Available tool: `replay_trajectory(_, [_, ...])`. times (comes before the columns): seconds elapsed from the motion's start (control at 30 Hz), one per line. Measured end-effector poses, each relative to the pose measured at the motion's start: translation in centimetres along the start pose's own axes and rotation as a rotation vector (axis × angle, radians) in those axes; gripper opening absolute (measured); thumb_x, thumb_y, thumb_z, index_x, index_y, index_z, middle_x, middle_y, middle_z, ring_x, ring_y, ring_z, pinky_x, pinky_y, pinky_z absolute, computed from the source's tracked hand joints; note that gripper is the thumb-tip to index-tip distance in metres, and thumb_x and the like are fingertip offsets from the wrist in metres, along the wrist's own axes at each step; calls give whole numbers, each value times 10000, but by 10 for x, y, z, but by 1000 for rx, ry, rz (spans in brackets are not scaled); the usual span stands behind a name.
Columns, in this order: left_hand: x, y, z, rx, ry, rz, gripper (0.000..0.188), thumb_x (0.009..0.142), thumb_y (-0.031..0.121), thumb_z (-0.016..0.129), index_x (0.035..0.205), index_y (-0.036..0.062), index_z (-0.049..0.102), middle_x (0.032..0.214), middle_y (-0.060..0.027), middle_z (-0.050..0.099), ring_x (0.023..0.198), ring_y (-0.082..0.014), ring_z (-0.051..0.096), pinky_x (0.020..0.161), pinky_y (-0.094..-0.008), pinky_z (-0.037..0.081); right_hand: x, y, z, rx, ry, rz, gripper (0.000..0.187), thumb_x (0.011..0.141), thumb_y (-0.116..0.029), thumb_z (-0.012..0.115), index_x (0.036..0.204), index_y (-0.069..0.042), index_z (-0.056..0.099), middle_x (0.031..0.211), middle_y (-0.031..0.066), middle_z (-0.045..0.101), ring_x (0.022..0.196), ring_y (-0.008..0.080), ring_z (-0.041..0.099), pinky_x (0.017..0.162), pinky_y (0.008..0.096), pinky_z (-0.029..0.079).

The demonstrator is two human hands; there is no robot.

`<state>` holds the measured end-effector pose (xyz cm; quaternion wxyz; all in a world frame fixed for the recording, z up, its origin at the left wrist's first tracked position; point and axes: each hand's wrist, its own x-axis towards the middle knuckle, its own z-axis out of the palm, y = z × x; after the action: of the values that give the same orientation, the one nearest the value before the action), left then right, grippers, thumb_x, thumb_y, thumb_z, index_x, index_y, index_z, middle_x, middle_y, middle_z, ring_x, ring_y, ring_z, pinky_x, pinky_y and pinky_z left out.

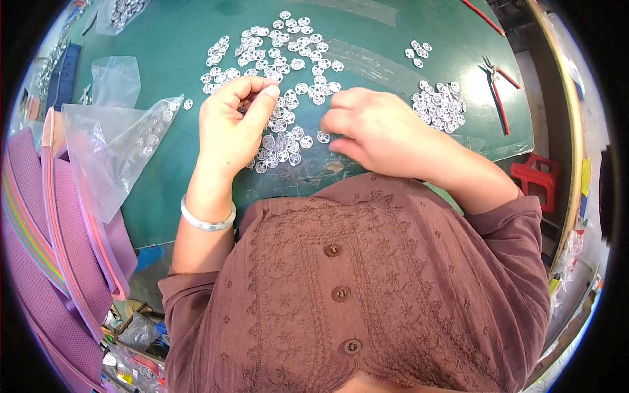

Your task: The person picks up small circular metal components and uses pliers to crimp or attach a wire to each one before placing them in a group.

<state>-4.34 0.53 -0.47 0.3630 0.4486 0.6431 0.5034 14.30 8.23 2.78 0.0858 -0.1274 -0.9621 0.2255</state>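
Note:
Round silver openwork charms [282, 141] lie in a loose spread on the green table, running from under my hands toward the far side. My left hand [229, 124] is over the left edge of this spread, thumb and forefinger pinched together. Whatever it holds is hidden by the fingers. To the right, my right hand [383, 134] hovers low with curled fingers and the thumb apart from them. One single charm [323, 137] lies just beside its fingertips. A denser pile of charms [440, 106] sits right of my right hand.
A small group of charms [417, 52] lies farther back right, near red-handled pliers [496, 88]. At left are a clear plastic bag [124, 154] with some charms and a purple bag [59, 216]. A red stool [537, 177] stands beyond the table's right edge.

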Motion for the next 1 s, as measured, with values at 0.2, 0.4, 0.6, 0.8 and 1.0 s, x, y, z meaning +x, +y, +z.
replay_trajectory(0.2, [1,0,0,-44,19,-1,95,774,76,589,814,-8,606,633,52,513,555,-10,422,507,-158,357,6,3,15,-22,-37,-2,81,651,-82,553,696,-16,534,724,118,540,728,280,552,627,352,463])
replay_trajectory(0.4, [-1,3,-1,-2,13,-2,108,771,87,592,813,-12,609,651,26,531,564,-24,440,517,-166,376,-11,13,-24,-216,-154,-9,74,617,-60,545,687,-36,550,680,93,538,715,269,554,616,345,461])
replay_trajectory(0.6, [-3,4,1,31,23,15,106,764,86,598,797,-14,614,680,5,545,566,-34,449,526,-171,385,-29,17,-46,-333,-182,62,79,615,-72,574,684,-46,546,675,83,516,708,269,550,610,356,457])
replay_trajectory(0.8, [-1,8,1,-1,2,-59,102,766,75,595,826,-7,612,668,23,540,571,-29,443,533,-170,386,-7,2,3,-92,25,-88,31,643,-64,521,657,-37,514,680,94,511,703,269,541,593,348,453])
replay_trajectory(1.0, [-2,1,3,22,6,14,98,765,70,594,838,7,614,676,13,552,567,-42,457,519,-187,388,-3,15,6,-276,175,19,219,666,-63,499,864,-17,578,714,91,521,717,245,542,611,321,446])
